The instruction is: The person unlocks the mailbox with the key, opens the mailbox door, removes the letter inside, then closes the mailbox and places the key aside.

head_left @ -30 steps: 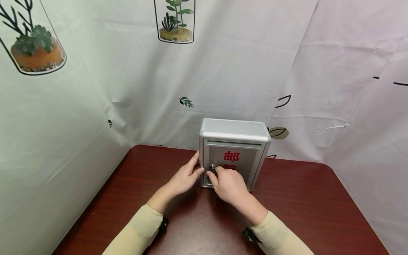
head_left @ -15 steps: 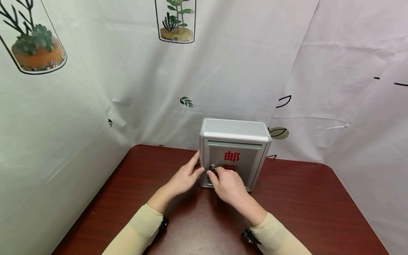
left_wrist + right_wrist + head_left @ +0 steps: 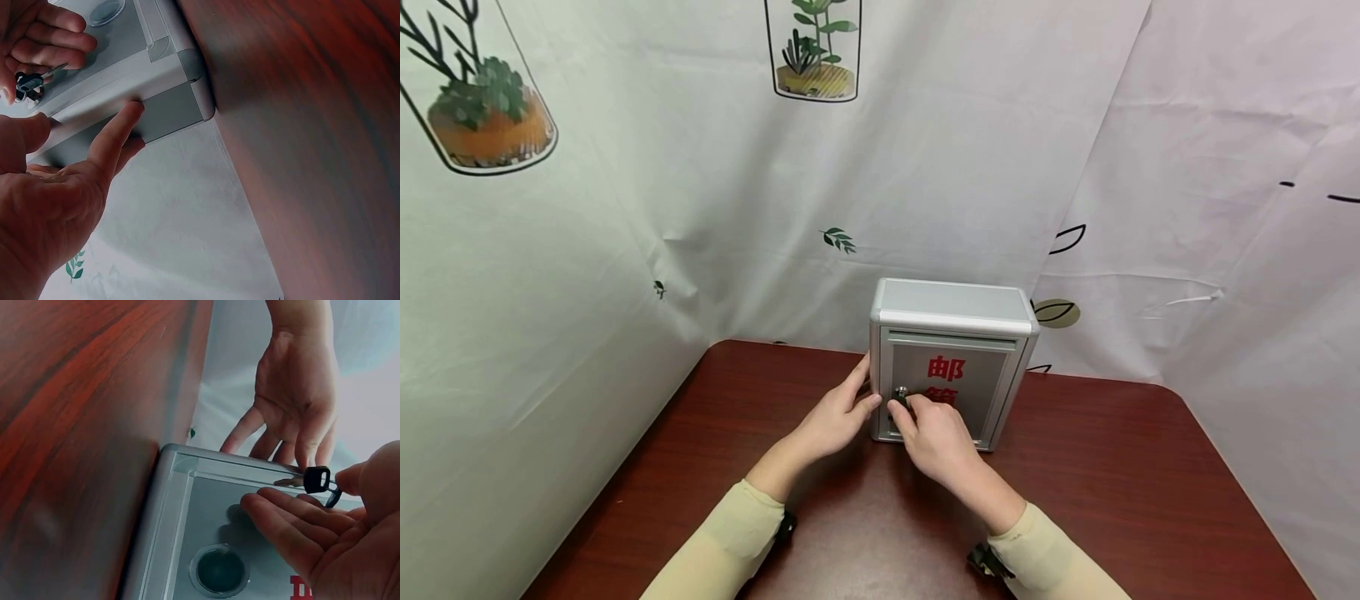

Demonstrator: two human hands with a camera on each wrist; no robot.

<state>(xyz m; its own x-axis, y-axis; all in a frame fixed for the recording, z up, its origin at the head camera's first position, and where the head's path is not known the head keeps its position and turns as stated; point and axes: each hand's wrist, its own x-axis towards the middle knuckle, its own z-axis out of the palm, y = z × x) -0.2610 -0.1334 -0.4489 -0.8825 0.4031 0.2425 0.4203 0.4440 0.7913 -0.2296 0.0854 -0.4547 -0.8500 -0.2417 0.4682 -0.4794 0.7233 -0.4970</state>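
Note:
A silver metal mailbox [image 3: 987, 375] with red characters on its front stands upright on the table. At the left edge of its door is a round lock [image 3: 901, 392]. My right hand [image 3: 942, 437] is at this lock, its thumb and forefinger pinching a key there. From the same spot hangs a second, black-headed key [image 3: 317, 479], with its blade along the box's front edge. The other right fingers stretch out over the door. My left hand [image 3: 835, 421] rests against the box's left side, fingers [image 3: 115, 134] fairly straight on the side panel and thumb at the front edge.
Low on the door is a round clear window [image 3: 219, 570]. The dark red table [image 3: 1097, 483] reaches back to a white curtain [image 3: 925, 167] with plant prints, close behind the box. More of the curtain hangs at the left and right.
My right hand has shifted slightly at the lock, with its forearm moving a little to the left. The left hand and the mailbox keep their places.

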